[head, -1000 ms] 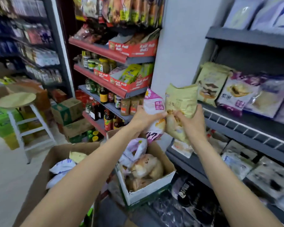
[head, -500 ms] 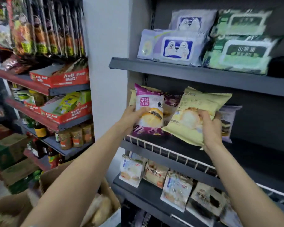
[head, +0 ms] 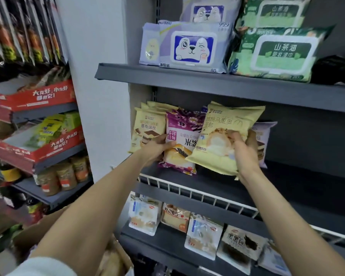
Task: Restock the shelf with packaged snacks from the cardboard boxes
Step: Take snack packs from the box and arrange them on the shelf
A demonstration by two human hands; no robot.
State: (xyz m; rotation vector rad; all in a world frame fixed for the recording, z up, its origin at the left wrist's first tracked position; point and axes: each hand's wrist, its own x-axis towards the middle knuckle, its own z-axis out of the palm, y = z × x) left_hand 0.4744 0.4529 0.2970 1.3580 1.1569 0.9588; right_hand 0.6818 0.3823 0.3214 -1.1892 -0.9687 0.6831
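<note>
My left hand point(head: 156, 147) grips a pink and purple bread packet point(head: 182, 140) over the middle grey shelf point(head: 287, 182), next to the yellow mousse bread packets point(head: 147, 128) standing at the shelf's left end. My right hand point(head: 242, 151) grips a pale yellow bread packet point(head: 225, 136), tilted and overlapping the purple one. Behind my right hand stands a lilac packet point(head: 264, 140). A corner of the cardboard box point(head: 116, 259) shows at the bottom, under my left arm.
A white wire rail point(head: 197, 191) fronts the middle shelf. Wet wipe packs point(head: 193, 45) and green packs point(head: 275, 50) fill the shelf above. Several bread packets point(head: 203, 234) stand on the shelf below. Red display cartons point(head: 38, 96) and jars point(head: 66, 176) line the left shelving.
Both hands have carried the two packets up from above the box to the middle shelf and pushed them in toward the standing packets. My view has swung up and right.
</note>
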